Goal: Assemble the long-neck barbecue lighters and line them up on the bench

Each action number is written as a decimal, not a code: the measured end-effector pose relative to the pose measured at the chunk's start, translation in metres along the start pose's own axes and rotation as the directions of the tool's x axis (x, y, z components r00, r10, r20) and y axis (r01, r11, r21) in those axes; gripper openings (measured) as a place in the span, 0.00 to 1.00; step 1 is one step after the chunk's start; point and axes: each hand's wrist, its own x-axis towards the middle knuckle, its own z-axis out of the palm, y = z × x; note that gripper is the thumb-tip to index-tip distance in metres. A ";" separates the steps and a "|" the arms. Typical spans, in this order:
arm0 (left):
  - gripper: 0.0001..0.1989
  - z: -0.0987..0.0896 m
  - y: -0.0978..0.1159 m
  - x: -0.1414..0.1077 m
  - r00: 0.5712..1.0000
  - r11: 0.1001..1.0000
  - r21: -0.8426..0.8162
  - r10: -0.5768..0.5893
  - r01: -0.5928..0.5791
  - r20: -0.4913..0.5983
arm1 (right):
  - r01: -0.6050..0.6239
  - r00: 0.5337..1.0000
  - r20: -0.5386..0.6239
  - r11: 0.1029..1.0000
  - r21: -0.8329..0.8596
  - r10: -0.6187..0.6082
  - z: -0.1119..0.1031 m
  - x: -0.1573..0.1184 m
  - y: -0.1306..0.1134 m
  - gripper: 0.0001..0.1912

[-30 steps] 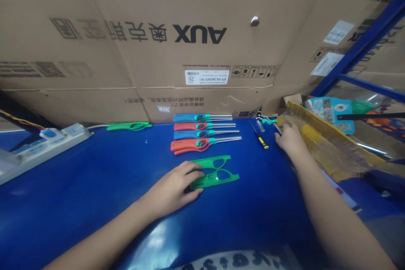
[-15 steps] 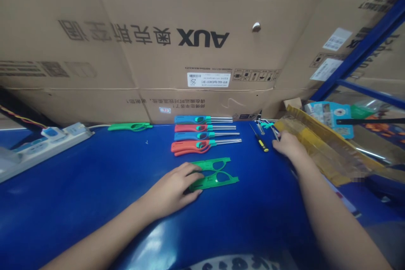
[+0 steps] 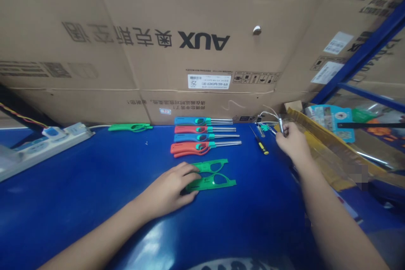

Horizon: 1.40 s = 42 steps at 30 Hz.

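Blue covering stretches over the worktop, with a brown cardboard wall printed with upside-down "AUX" lettering rising behind it. Right of centre in the frame, the right hand pinches a slim metal tube between thumb and fingers, its upper end clear of the worktop. White wires arc leftward from near the tube's top. Below the middle of the frame, two green shells lie one above the other, their looped ends pointing right. Fingers of the left hand curve over their left ends, thumb set apart at the lower edge; whether it grips them I cannot tell.

Just left of the right hand are small teal parts and a yellow-and-black screwdriver. Four lighters, two blue and two red, are stacked in a row at centre, metal ends rightward. Farther out, a green piece lies against the cardboard at centre left, near a white power strip at the left edge. A yellow-taped carton sits beyond the right hand, and a blue metal bar slants across the upper right.
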 end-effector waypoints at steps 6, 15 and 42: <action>0.13 -0.014 0.002 0.000 0.997 0.999 0.023 -0.040 0.039 0.067 | 0.243 0.962 0.046 0.917 0.318 -0.270 0.008 -0.020 -0.025 0.06; 0.14 -0.032 0.003 -0.005 0.983 0.989 0.079 -0.137 0.128 0.122 | 0.447 0.725 0.160 0.635 0.630 -0.670 0.001 -0.077 -0.073 0.09; 0.16 -0.005 0.028 0.010 0.937 0.611 -0.766 -0.347 0.198 -0.034 | 0.905 0.268 -0.028 0.242 0.351 -0.963 0.029 -0.126 -0.074 0.06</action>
